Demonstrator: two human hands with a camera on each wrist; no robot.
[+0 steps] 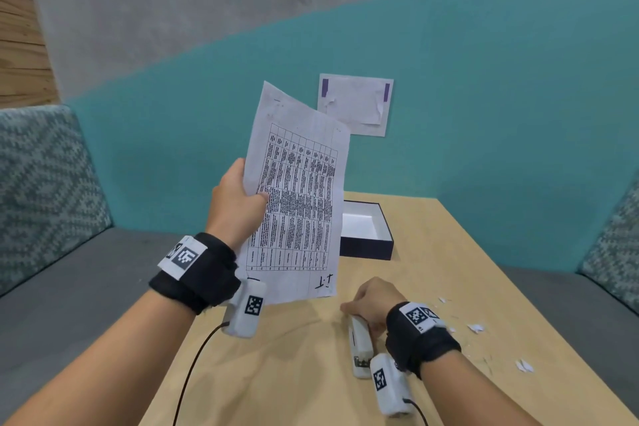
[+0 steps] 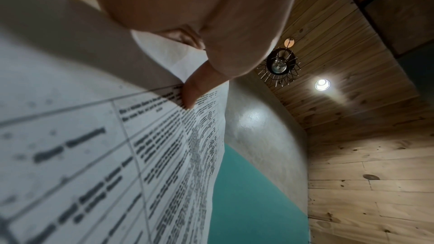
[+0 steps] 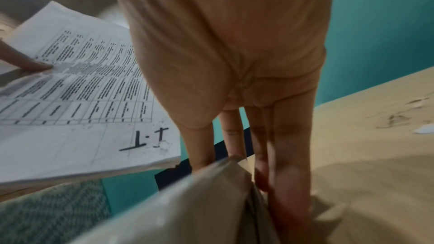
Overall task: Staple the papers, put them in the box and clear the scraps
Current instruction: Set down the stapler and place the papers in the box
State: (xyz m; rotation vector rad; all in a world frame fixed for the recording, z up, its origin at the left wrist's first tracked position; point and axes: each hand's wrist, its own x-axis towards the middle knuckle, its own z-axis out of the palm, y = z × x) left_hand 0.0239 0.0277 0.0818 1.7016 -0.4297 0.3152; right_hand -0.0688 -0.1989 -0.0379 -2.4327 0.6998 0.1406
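My left hand (image 1: 249, 194) holds a stack of printed papers (image 1: 297, 197) upright above the table's left side, thumb (image 2: 190, 96) on the front sheet and the other fingers behind. The sheets carry a table of text and a handwritten mark at the bottom corner (image 3: 150, 136). My right hand (image 1: 366, 301) grips a white stapler (image 1: 359, 346) that lies on the wooden table (image 1: 294, 373), thumb on one side and fingers on the other. An open dark box (image 1: 366, 247) with a white inside stands at the table's far end. White paper scraps (image 1: 475, 327) lie scattered to the right.
A white panel with purple strips (image 1: 356, 104) leans against the teal wall behind the box. Grey bench seats with patterned cushions (image 1: 45, 183) flank the table. More scraps (image 1: 524, 366) lie near the right edge. A black cable (image 1: 193, 363) hangs from my left wrist.
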